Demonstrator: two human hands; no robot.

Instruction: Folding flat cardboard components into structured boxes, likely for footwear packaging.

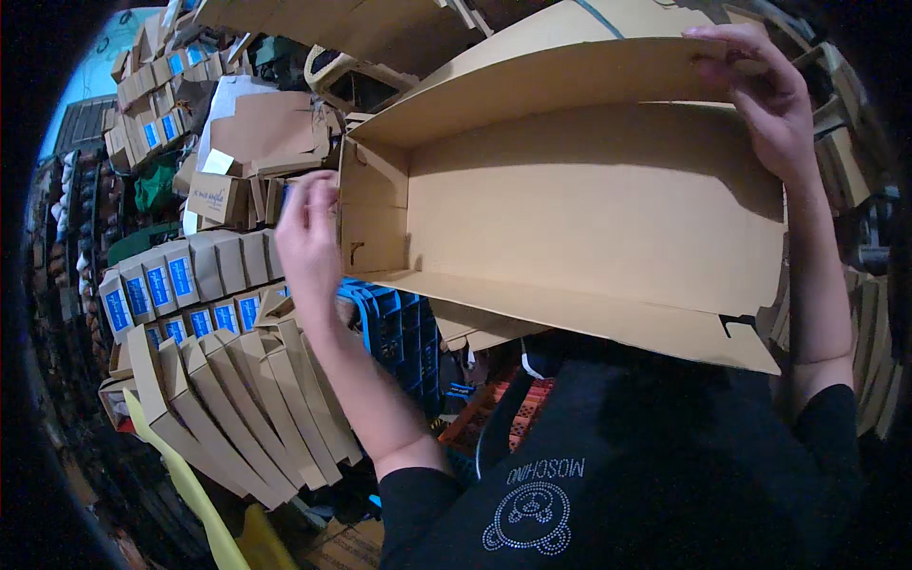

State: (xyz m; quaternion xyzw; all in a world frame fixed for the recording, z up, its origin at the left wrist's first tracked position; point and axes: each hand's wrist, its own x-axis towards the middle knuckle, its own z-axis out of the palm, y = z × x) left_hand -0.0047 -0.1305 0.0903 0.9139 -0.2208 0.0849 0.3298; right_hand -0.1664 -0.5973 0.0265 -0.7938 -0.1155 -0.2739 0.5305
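Observation:
A long, shallow brown cardboard box (579,204) lies across in front of me with its hollow toward me. Its left end wall stands folded up, while the right end has no wall standing and the near side flares outward. My right hand (769,104) is closed on the upper edge of the far side, near the right corner; some fingertips are hidden behind the board. Just outside the left end wall is my left hand (309,223), its bent fingers blurred and partly hidden. Whether it grips the box there cannot be made out.
Flat narrow boxes (242,413) stand in rows at the left, with blue-labelled boxes (157,285) behind them. A blue plastic crate (394,332) sits under the box, beside a red crate (518,413). Cardboard sheets (261,128) are heaped farther back.

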